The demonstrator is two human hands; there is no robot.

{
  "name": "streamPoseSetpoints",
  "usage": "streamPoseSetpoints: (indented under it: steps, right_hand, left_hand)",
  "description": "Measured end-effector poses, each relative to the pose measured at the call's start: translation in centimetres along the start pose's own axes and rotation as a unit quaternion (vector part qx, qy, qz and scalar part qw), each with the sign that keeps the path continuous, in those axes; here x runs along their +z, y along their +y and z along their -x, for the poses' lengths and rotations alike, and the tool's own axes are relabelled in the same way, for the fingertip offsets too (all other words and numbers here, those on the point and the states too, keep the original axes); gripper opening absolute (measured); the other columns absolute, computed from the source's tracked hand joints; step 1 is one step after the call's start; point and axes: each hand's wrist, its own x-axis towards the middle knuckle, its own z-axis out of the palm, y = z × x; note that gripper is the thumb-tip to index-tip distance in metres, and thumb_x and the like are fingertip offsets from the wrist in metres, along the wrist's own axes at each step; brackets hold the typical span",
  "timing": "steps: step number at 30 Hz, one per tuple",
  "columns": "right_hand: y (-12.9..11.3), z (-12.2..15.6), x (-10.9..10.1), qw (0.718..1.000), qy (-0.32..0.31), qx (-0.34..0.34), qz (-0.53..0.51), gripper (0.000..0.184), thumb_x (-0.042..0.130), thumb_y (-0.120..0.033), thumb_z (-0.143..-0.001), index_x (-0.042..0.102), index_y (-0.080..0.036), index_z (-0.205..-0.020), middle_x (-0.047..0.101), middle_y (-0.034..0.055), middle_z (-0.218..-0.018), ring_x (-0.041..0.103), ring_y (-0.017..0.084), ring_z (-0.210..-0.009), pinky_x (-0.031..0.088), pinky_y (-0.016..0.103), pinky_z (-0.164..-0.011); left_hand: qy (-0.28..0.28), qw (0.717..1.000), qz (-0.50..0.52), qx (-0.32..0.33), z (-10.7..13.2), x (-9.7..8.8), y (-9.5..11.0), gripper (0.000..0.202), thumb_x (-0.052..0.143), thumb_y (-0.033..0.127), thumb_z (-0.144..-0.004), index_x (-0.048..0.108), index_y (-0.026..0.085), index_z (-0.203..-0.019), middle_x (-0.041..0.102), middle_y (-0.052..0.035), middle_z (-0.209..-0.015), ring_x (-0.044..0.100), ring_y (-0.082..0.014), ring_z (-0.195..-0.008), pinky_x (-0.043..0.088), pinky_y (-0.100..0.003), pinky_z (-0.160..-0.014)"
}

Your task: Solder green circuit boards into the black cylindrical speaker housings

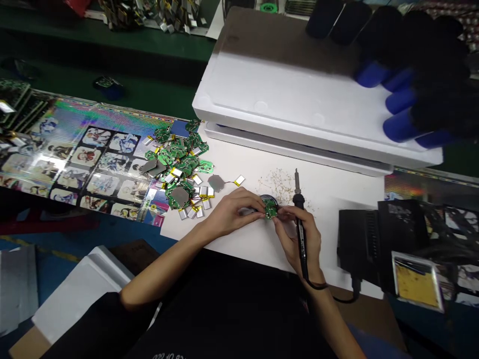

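A small green circuit board (271, 209) is pinched at its left edge by my left hand (239, 212). My right hand (301, 234) touches the board's right side with its fingertips and also holds a black soldering iron (300, 224), its metal tip pointing away from me. Behind the board, a dark round rim (268, 197) partly shows; what it belongs to is hidden. To the left of my hands lies a grey disc-shaped board (216, 182), wired to a small silver battery (240, 180). Beyond that is a heap of green circuit boards (179, 154) with several silver batteries (204, 191).
A white foam box (277, 99) stands at the back, with several dark blue cylinders (400, 99) on top. Small crumbs (280, 184) are scattered over the white work sheet (239, 254). At right sit a black soldering station (359, 239) and a tray with a yellow pad (417, 286).
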Motion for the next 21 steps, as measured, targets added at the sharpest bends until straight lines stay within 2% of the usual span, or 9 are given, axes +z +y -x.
streamPoseSetpoints:
  steps: [4,14,18,21]
  right_hand:
    - [-0.1,-0.4,-0.1,1.000,-0.009,-0.009,0.005,0.031,0.076,-0.021,-0.095,0.069,-0.028,-0.124,0.076,0.0029,-0.106,0.075,0.018,-0.089,0.065,0.035,-0.084]
    - [-0.1,0.2,0.1,1.000,0.001,-0.008,0.004,0.032,0.075,-0.020,-0.094,0.069,-0.028,-0.125,0.077,0.0035,-0.110,0.075,0.019,-0.092,0.064,0.035,-0.086]
    - [-0.5,0.7,0.2,0.999,0.041,-0.034,-0.007,0.037,0.073,-0.012,-0.093,0.068,-0.028,-0.127,0.077,0.0039,-0.112,0.076,0.021,-0.100,0.063,0.037,-0.091]
    - [-0.8,1.1,0.2,0.997,0.032,-0.069,-0.015,0.041,0.069,-0.006,-0.093,0.067,-0.027,-0.129,0.076,0.0051,-0.112,0.073,0.023,-0.107,0.062,0.040,-0.095]
  left_hand:
    - [-0.023,0.998,-0.049,0.025,-0.2,-0.1,0.3,0.008,0.071,0.025,-0.103,0.076,0.020,-0.103,0.080,-0.0072,-0.106,0.073,-0.0205,-0.102,0.052,-0.038,-0.096]
    - [-0.134,0.979,-0.147,0.047,-1.5,-1.3,1.4,0.016,0.061,0.026,-0.108,0.074,0.018,-0.104,0.077,-0.0082,-0.112,0.064,-0.0223,-0.101,0.051,-0.036,-0.093]
    - [-0.180,0.966,-0.179,0.049,-2.5,-1.7,1.9,0.014,0.062,0.023,-0.106,0.075,0.017,-0.104,0.076,-0.0086,-0.109,0.063,-0.0239,-0.100,0.050,-0.037,-0.092]
    - [-0.195,0.963,-0.181,0.041,-2.9,-1.8,2.1,0.012,0.063,0.023,-0.105,0.075,0.018,-0.103,0.075,-0.0078,-0.108,0.063,-0.0236,-0.099,0.049,-0.037,-0.092]
